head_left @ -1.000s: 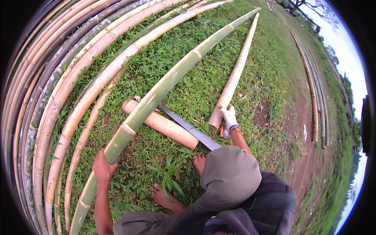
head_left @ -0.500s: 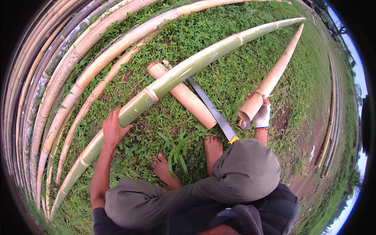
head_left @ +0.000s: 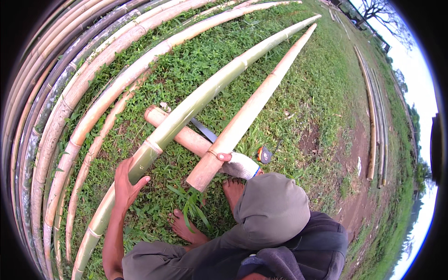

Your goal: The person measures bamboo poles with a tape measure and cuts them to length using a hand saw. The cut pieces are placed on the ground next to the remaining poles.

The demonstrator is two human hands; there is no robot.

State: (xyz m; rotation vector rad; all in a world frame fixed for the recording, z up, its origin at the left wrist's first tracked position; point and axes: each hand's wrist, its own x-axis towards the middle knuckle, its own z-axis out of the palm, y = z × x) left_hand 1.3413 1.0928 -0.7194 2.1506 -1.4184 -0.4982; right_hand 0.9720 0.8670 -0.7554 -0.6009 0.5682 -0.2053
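Observation:
My bare left hand (head_left: 125,184) is wrapped against a long green bamboo pole (head_left: 198,100), thumb sticking out to the right. Gloved in white, my right hand (head_left: 235,164) grips a pale tan bamboo pole (head_left: 242,121) near its cut end, with a bare fingertip over the top. A short bamboo log (head_left: 189,138) lies crosswise under both poles. Between the poles shows part of a saw blade (head_left: 204,129); its handle is hidden. An orange and black tape measure (head_left: 264,155) lies on the grass right of my glove.
Many long bamboo poles (head_left: 70,100) lie side by side along the left. Several thinner poles (head_left: 371,121) rest on the far right beside bare soil. My bare feet (head_left: 186,227) are on the grass under the near ends.
My right hand has brought the pale pole left, over the short log and saw. The tape measure, formerly by that hand, now lies apart. My left hand remains on the green pole.

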